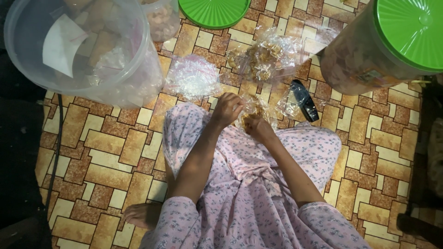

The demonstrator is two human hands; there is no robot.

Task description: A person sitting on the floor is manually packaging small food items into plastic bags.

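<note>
Both your hands, left hand (227, 109) and right hand (257, 127), grip one half-packed snack bag (253, 110); filled bags (267, 57) lie at twelve o'clock, empty bags (193, 76) at eleven.

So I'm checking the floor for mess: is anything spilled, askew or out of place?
Nothing looks spilled. Both hands, left hand and right hand, hold a clear snack bag. A green lid lies off its container on the tiles, near loose plastic bags.

clear snack bag (254, 113) in hands | filled bags (267, 57) beyond | labelled jar (369, 60) right
</note>
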